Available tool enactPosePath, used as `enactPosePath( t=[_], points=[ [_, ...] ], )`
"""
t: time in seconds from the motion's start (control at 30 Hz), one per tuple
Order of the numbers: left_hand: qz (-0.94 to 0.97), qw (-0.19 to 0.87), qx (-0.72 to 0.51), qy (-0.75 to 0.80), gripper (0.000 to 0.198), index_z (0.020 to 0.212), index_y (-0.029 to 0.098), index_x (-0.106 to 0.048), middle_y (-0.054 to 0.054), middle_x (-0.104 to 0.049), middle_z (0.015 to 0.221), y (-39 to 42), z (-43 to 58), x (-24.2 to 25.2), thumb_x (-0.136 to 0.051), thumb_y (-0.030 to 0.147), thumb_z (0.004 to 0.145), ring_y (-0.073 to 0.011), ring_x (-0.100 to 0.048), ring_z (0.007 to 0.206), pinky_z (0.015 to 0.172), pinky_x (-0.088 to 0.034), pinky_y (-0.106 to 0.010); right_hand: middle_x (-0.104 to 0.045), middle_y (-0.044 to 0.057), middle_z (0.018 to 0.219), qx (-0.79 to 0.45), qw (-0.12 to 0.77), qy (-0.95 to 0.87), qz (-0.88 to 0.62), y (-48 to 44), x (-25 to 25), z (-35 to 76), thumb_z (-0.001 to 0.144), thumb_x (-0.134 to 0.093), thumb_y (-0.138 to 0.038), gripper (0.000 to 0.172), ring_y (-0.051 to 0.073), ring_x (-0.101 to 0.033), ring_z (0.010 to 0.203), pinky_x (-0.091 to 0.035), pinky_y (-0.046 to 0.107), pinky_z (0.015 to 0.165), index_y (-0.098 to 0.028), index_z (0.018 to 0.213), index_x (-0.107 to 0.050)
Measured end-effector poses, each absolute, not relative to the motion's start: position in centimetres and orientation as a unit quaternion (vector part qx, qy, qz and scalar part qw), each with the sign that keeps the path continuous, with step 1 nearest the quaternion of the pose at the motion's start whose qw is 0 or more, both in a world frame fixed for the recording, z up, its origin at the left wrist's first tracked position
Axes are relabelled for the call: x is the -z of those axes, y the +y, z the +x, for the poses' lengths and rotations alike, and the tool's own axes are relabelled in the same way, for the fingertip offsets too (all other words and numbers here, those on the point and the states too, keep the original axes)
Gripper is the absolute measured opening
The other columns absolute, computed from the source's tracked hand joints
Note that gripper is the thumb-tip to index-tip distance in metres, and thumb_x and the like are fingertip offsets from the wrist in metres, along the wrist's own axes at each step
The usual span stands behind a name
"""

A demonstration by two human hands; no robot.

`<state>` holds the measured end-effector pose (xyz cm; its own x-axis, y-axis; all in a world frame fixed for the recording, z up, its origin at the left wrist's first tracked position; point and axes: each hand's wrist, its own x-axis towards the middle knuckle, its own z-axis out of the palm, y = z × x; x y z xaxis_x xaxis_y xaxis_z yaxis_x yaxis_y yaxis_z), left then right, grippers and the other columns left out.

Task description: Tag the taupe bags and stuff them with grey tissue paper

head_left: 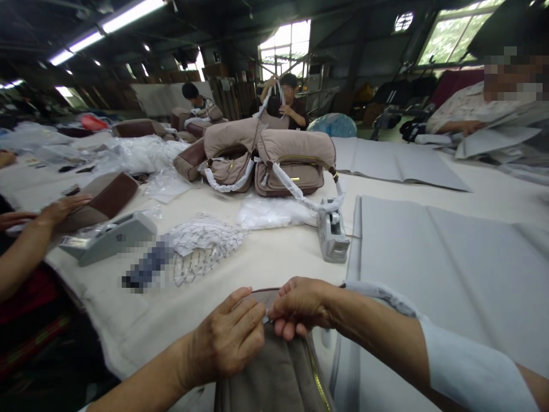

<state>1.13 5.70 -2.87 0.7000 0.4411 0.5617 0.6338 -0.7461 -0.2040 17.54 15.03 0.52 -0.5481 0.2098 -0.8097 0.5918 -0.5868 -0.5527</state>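
Note:
My left hand point(229, 340) and my right hand point(300, 306) meet at the near table edge over a taupe bag point(274, 372) with a gold zipper point(318, 380). Both hands are closed, fingers pinching the bag's top edge where they touch. The bag stands partly below the table edge. A white sleeve point(467, 372) covers my right forearm.
A tape dispenser point(332, 232) stands ahead, another tape dispenser point(109, 237) at left beside a co-worker's hand point(60, 209). Finished bags point(266, 157) are piled mid-table. Grey paper sheets point(450, 257) lie at right. White netting point(206, 240) and plastic wrap lie between. Other people work at the far side.

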Motion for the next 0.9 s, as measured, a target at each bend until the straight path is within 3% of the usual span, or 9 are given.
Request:
enactPosePath(
  t=[0.2,0.47,0.63,0.9],
  points=[
    [-0.914,0.178,0.229,-0.283,0.021,0.071,0.014,-0.055,-0.009,-0.067,0.08,6.1,0.9,2.0,-0.042,0.005,0.084,-0.0177,-0.062,0.079,0.089,-0.049,-0.042,-0.059,-0.001,0.045,0.764,0.076,0.435,0.471,14.7,-1.2,18.5,0.074,-0.052,0.0,0.016,0.007,-0.052,0.034,-0.042,0.012,0.031,-0.013,0.065,-0.054],
    [-0.927,0.16,0.201,-0.274,0.023,0.067,0.016,-0.05,-0.006,-0.062,0.07,7.1,1.1,1.0,-0.04,0.005,0.085,-0.0164,-0.056,0.068,0.077,-0.049,-0.038,-0.059,-0.001,0.05,0.794,-0.046,0.359,0.488,12.3,-1.2,18.9,0.068,-0.045,0.005,0.024,0.009,-0.051,0.037,-0.04,0.014,0.031,-0.018,0.077,-0.043],
    [-0.928,0.159,0.186,-0.28,0.025,0.065,0.018,-0.045,-0.002,-0.056,0.061,7.9,1.2,0.3,-0.039,0.006,0.086,-0.014,-0.049,0.057,0.062,-0.044,-0.03,-0.057,-0.003,0.05,0.797,-0.129,0.299,0.509,9.9,-0.8,18.6,0.069,-0.048,-0.001,0.024,0.008,-0.047,0.037,-0.038,0.013,0.031,-0.02,0.079,-0.039],
    [-0.915,0.087,0.126,-0.373,0.011,0.07,0.019,-0.045,-0.002,-0.056,0.064,8.0,0.8,0.4,-0.042,0.012,0.077,-0.017,-0.05,0.058,0.056,-0.039,-0.03,-0.055,-0.007,0.053,0.759,-0.224,0.341,0.507,6.5,1.4,17.6,0.063,-0.054,-0.016,0.028,0.01,-0.045,0.039,-0.035,0.016,0.03,-0.023,0.083,-0.035]
  ],
)
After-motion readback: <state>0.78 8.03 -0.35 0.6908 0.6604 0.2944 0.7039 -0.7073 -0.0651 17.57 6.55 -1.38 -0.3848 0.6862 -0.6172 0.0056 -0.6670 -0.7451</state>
